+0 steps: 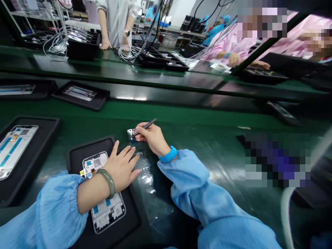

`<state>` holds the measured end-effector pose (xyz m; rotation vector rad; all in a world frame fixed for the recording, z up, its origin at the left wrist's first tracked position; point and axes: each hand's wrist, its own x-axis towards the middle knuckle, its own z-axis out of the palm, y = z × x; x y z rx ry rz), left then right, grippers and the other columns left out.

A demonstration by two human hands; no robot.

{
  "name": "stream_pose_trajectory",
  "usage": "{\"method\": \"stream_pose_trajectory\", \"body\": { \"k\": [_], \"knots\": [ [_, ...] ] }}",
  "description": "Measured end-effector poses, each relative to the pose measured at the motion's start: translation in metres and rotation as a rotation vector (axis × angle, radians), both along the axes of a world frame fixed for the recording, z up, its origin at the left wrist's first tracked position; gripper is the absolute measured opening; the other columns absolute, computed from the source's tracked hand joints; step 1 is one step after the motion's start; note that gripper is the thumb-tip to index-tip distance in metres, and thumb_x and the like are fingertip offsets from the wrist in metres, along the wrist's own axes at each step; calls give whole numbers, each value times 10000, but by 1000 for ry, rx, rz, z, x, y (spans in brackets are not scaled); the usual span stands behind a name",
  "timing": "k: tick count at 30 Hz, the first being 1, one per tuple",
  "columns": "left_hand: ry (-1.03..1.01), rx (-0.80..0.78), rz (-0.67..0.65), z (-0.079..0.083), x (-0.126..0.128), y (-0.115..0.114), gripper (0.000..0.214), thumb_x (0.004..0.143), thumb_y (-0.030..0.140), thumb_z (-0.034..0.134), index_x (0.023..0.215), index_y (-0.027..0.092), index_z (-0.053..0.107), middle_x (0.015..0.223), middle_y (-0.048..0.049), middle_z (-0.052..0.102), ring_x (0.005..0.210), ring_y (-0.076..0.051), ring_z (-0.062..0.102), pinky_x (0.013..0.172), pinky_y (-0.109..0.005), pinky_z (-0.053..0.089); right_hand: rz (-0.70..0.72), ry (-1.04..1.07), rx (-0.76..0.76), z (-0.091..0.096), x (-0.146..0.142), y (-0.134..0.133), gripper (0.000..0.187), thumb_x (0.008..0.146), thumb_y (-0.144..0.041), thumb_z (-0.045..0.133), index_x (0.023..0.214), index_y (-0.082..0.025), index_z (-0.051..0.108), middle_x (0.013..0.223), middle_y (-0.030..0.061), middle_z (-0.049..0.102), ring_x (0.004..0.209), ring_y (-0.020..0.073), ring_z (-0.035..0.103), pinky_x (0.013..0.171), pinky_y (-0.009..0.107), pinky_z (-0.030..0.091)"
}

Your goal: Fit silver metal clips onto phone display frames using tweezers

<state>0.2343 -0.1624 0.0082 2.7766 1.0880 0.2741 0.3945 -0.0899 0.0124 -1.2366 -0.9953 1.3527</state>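
1. Green work surface (202, 135) is stretching across the head view, and beyond it a raised ledge (103, 67) is carrying cables (129, 53) and black boxes (84, 45).
2. Behind that ledge, a person in a pale coat (116, 24) is resting both hands on it, while someone in pink (223, 45) is sitting or standing farther right.
3. Toward the left, a black tray (50, 128) is holding a phone frame (26, 145) with blue strips.
4. Closer in, another tray (132, 224) is bearing a second frame (111, 214), partly hidden under the left forearm.
5. Wearing a green bangle (109, 181), the left hand (120, 169) is spreading its fingers, palm down, grasping nothing; I cannot tell whether it is touching anything.
6. With a blue band (168, 155) at the wrist, the right hand (153, 136) is pinching dark tweezers (150, 123) over a small silvery sheet (131, 133); whether their tips are gripping a part is too small to tell.
7. That sheet is lying beyond the left fingertips, at the far end of clear film (147, 180).
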Motion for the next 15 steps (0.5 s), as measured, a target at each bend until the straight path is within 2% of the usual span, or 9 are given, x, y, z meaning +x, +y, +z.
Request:
{"method": "stream_pose_trajectory", "body": {
  "k": [3, 5, 7, 9, 11, 13, 15],
  "knots": [
    [-63, -11, -11, 2, -3, 2, 407, 897, 411, 418, 1216, 180, 524, 1341, -119, 492, 1274, -285, 397, 1078, -621, 133, 28, 75, 11, 14, -4, -7, 242, 693, -279, 714, 845, -143, 585, 667, -1, 666, 470, 57, 594, 458, 139, 519],
    [-125, -22, -1, 9, -10, 3, 363, 884, 385, 456, 1179, 191, 538, 1323, -105, 507, 1271, -269, 401, 1082, -582, 185, 47, 126, 29, 23, -10, -13, 249, 694, -288, 723, 844, -143, 587, 665, 0, 668, 455, 53, 582, 438, 133, 502],
    [-206, -35, 68, 17, -22, 2, 300, 895, 339, 439, 1126, 183, 548, 1225, -100, 566, 1178, -230, 491, 1019, -479, 352, 71, 156, 46, 29, -19, -20, 253, 697, -294, 728, 844, -143, 589, 672, 5, 672, 448, 55, 578, 430, 139, 499],
    [-330, -83, 219, 24, -37, -2, 271, 916, 322, 389, 1067, 167, 550, 1027, -85, 623, 927, -168, 604, 817, -336, 493, 107, 166, 50, 34, -31, -26, 262, 699, -298, 732, 858, -145, 590, 683, 8, 677, 447, 59, 580, 430, 150, 506],
    [-528, -237, 407, 28, -52, -7, 278, 909, 372, 400, 1022, 167, 551, 855, -45, 621, 692, -121, 598, 617, -250, 499, 163, 183, 36, 37, -44, -30, 278, 700, -296, 733, 884, -147, 587, 689, 10, 680, 449, 66, 587, 434, 163, 515],
    [-753, -472, 560, 29, -64, -14, 296, 867, 432, 465, 994, 179, 555, 749, -4, 598, 583, -101, 561, 528, -221, 472, 227, 198, 13, 39, -57, -33, 293, 702, -292, 733, 908, -150, 580, 690, 9, 680, 450, 73, 595, 436, 171, 519],
    [-888, -667, 651, 30, -72, -21, 316, 829, 469, 503, 950, 181, 554, 662, 26, 568, 491, -87, 523, 460, -207, 440, 284, 202, -8, 39, -70, -35, 300, 699, -295, 734, 910, -154, 574, 689, 5, 677, 447, 79, 600, 434, 176, 519]
  ]
}}
